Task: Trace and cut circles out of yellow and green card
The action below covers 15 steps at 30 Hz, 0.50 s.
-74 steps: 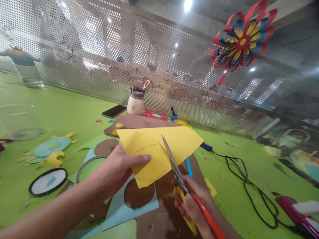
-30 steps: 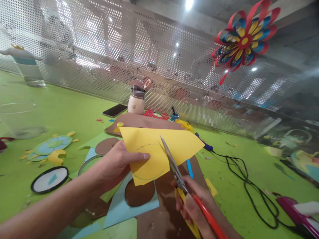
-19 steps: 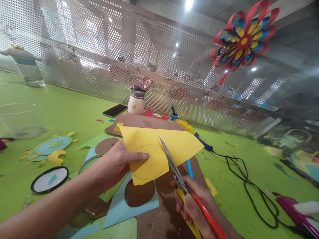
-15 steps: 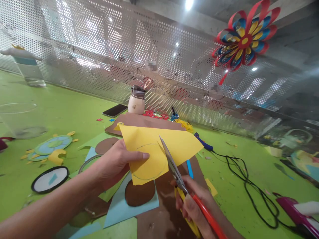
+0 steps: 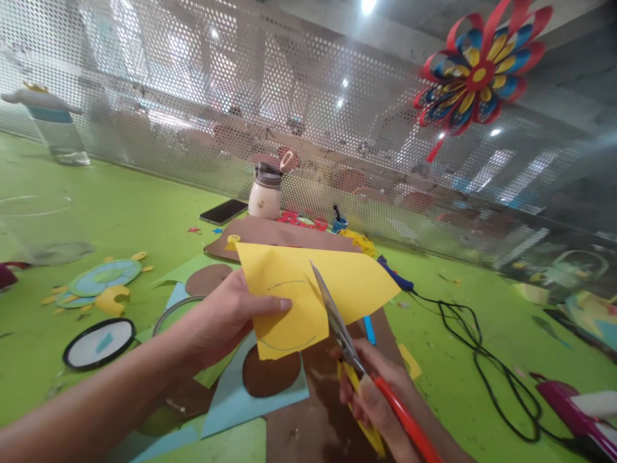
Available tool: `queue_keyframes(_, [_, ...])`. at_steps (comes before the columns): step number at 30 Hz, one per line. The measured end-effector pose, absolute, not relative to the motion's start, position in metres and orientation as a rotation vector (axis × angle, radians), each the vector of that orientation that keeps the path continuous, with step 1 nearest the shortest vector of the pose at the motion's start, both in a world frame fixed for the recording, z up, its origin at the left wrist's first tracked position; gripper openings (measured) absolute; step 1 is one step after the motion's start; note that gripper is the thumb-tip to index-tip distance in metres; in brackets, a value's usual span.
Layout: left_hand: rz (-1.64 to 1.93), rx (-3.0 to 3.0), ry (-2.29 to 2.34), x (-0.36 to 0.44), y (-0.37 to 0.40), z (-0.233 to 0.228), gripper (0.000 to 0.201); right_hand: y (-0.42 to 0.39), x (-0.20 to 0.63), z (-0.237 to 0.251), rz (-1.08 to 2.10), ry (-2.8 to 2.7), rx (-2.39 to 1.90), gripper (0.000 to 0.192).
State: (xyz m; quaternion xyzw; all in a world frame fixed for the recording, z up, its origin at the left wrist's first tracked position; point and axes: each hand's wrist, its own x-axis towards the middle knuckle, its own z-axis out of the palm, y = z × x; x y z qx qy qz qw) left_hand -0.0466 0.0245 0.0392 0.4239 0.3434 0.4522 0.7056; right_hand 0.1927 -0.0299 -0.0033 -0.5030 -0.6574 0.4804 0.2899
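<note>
My left hand (image 5: 241, 313) pinches the left part of a yellow paper sheet (image 5: 347, 276), thumb on top and fingers underneath. Part of a pencilled round outline shows on the sheet around my thumb. My right hand (image 5: 373, 392) is wrapped round the handles of scissors (image 5: 337, 321), one red and one yellow. Their blades cross the paper at the right side of the outline, with the tip pointing up and away. Below the sheet lie a light blue paper (image 5: 226, 405), a brown oval piece (image 5: 270, 373) and a large brown sheet (image 5: 308, 437).
Left on the green table stand a clear plastic cup (image 5: 43, 231) and a black-rimmed white disc (image 5: 99, 344). A phone (image 5: 223, 211) and a cream bottle (image 5: 265, 193) are at the back. To the right lie a black cord (image 5: 475, 360) and a magenta tool (image 5: 569, 405).
Both hands, the scissors and the yellow sheet keep almost the same places. The sheet's right part bends slightly differently. The whole view has shifted a little.
</note>
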Motion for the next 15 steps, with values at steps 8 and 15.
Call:
queue_keyframes(8, [0.997, 0.943, 0.765, -0.0467, 0.025, 0.0379, 0.052, -0.0295, 0.1906, -0.0029, 1.285, -1.759, -1.311, 0.074])
queue_keyframes(15, [0.997, 0.937, 0.757, -0.0486, 0.026, 0.0376, 0.046, -0.0312, 0.1925, 0.0021, 1.268, -1.82, -1.313, 0.069])
